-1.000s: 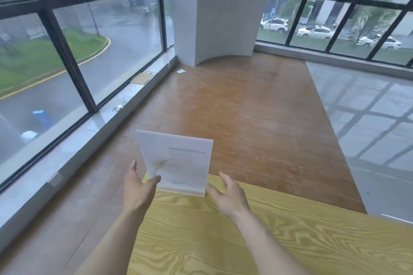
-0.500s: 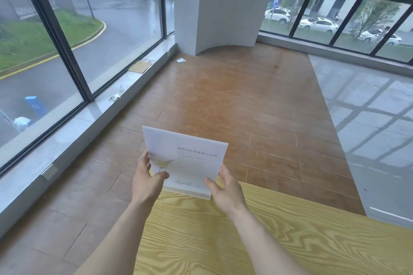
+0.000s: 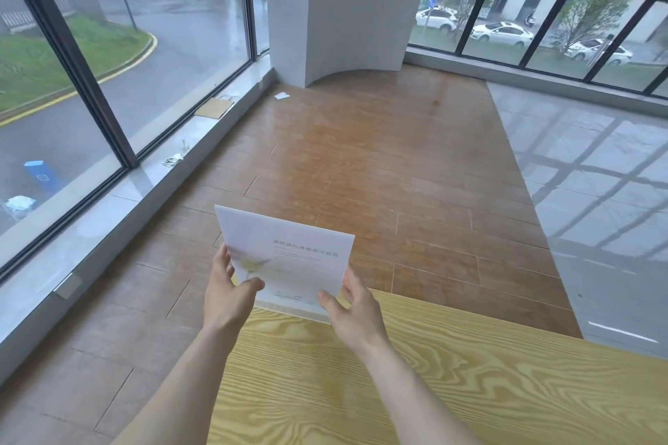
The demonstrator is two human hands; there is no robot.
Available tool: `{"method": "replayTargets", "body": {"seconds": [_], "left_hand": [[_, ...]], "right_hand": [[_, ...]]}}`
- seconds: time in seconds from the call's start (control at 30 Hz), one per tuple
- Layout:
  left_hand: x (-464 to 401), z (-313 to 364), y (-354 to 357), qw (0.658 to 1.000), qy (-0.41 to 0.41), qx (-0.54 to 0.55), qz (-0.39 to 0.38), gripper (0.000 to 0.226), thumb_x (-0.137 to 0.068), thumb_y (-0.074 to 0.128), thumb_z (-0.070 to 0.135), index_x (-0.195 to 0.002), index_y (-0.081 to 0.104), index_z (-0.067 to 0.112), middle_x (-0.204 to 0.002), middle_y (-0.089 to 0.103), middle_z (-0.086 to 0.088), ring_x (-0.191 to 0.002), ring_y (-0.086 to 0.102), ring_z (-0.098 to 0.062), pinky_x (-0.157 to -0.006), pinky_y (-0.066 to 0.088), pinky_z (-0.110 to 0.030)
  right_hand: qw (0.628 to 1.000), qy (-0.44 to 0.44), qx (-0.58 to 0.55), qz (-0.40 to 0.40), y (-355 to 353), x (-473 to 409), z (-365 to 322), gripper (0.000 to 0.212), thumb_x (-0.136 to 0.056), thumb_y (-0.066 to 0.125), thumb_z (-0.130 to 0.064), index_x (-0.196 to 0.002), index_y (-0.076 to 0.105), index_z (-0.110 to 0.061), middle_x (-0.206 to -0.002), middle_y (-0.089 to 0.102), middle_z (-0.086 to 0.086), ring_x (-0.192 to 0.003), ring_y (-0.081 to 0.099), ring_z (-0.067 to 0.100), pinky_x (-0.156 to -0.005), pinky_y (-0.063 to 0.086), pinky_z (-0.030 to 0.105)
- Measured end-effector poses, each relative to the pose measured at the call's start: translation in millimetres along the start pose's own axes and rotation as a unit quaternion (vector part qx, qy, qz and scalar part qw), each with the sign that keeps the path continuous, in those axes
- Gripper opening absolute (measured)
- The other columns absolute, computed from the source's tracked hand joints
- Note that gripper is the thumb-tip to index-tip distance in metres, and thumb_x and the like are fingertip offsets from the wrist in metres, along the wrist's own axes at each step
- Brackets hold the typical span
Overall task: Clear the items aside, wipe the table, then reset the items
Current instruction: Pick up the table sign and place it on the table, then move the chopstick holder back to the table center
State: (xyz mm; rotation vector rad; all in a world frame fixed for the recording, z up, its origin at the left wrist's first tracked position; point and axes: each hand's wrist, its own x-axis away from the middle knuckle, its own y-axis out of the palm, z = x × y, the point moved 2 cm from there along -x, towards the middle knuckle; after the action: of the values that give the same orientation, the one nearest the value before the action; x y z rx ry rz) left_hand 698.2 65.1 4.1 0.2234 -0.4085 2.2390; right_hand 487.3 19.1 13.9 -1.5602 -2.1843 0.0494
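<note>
A white acrylic sign stand (image 3: 289, 256) with faint text and a pale yellow flower print stands at the far left corner of the yellow wood-grain table (image 3: 452, 390). My left hand (image 3: 227, 293) grips its lower left edge, thumb on the front face. My right hand (image 3: 352, 311) grips its lower right corner. The sign tilts back, and its base is at the table's far edge; I cannot tell whether it touches the wood.
Beyond the table's far edge lies brown plank floor (image 3: 379, 163), with grey tiles (image 3: 596, 191) to the right. A window sill (image 3: 119, 199) runs along the left, holding a flat brown bag (image 3: 215, 108). A white pillar (image 3: 347, 4) stands at the back.
Both hands, open beside the sign a second ago, have closed onto its lower edges. The sign now sits a little more tilted.
</note>
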Motion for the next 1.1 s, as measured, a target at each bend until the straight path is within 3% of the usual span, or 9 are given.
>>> {"method": "replayTargets", "body": {"seconds": [0.13, 0.27, 0.4, 0.5, 0.7, 0.93, 1.1], "left_hand": [[6, -4, -1, 0.998, -0.003, -0.045, 0.04, 0.098, -0.079, 0.069, 0.011, -0.158, 0.017, 0.037, -0.159, 0.036, 0.013, -0.144, 0.04, -0.013, -0.102, 0.036, -0.038], [33, -17, 11, 0.988, -0.004, -0.135, 0.067, 0.083, -0.085, 0.065, 0.02, -0.158, 0.024, 0.02, -0.16, 0.038, -0.003, -0.144, 0.04, -0.024, -0.105, 0.038, -0.046], [77, -28, 58, 0.966, 0.021, -0.254, -0.04, 0.069, -0.091, 0.061, 0.035, -0.152, 0.034, 0.019, -0.157, 0.04, -0.003, -0.139, 0.044, -0.027, -0.097, 0.043, -0.045], [114, -19, 109, 0.933, 0.094, -0.321, -0.129, 0.067, -0.092, 0.057, 0.049, -0.151, 0.035, 0.026, -0.155, 0.041, 0.002, -0.136, 0.047, -0.024, -0.094, 0.044, -0.041], [198, 17, 215, 0.871, 0.204, -0.364, -0.26, 0.076, -0.09, 0.052, 0.062, -0.155, 0.028, 0.032, -0.158, 0.038, 0.003, -0.14, 0.043, -0.023, -0.105, 0.041, -0.041], [320, 20, 358, 0.83, 0.253, -0.363, -0.341, 0.079, -0.09, 0.053, 0.064, -0.156, 0.024, 0.034, -0.161, 0.034, 0.001, -0.143, 0.039, -0.027, -0.11, 0.039, -0.044], [417, -15, 459, 0.821, 0.217, -0.364, -0.382, 0.082, -0.089, 0.055, 0.064, -0.157, 0.021, 0.033, -0.163, 0.029, 0.003, -0.146, 0.034, -0.024, -0.111, 0.04, -0.045]], "right_hand": [[1.0, -0.002, 0.023, 0.017, -13, 3, 2, 0.088, -0.094, 0.072, -0.036, -0.164, 0.019, -0.029, -0.166, 0.033, -0.012, -0.153, 0.033, 0.014, -0.123, 0.031, 0.034], [0.993, -0.006, 0.111, 0.033, -44, 18, 13, 0.089, -0.094, 0.069, -0.048, -0.164, 0.018, -0.031, -0.168, 0.03, -0.007, -0.156, 0.028, 0.016, -0.125, 0.028, 0.039], [0.98, 0.014, 0.188, 0.061, -96, 41, 31, 0.088, -0.095, 0.062, -0.055, -0.165, 0.013, -0.035, -0.171, 0.022, -0.008, -0.158, 0.021, 0.017, -0.125, 0.026, 0.039], [0.966, 0.033, 0.239, 0.091, -149, 68, 48, 0.088, -0.095, 0.058, -0.061, -0.164, 0.009, -0.037, -0.173, 0.015, -0.008, -0.159, 0.019, 0.018, -0.123, 0.028, 0.041], [0.939, 0.081, 0.297, 0.151, -265, 133, 92, 0.093, -0.093, 0.054, -0.068, -0.165, 0.006, -0.034, -0.174, 0.006, -0.005, -0.159, 0.021, 0.022, -0.119, 0.035, 0.044], [0.931, 0.148, 0.249, 0.222, -419, 227, 189, 0.091, -0.093, 0.055, -0.068, -0.165, 0.011, -0.034, -0.174, 0.012, -0.003, -0.159, 0.02, 0.021, -0.12, 0.033, 0.044], [0.936, 0.198, 0.151, 0.25, -523, 281, 281, 0.082, -0.091, 0.059, -0.066, -0.158, 0.035, -0.027, -0.164, 0.037, -0.006, -0.152, 0.034, 0.018, -0.118, 0.036, 0.04]]}}
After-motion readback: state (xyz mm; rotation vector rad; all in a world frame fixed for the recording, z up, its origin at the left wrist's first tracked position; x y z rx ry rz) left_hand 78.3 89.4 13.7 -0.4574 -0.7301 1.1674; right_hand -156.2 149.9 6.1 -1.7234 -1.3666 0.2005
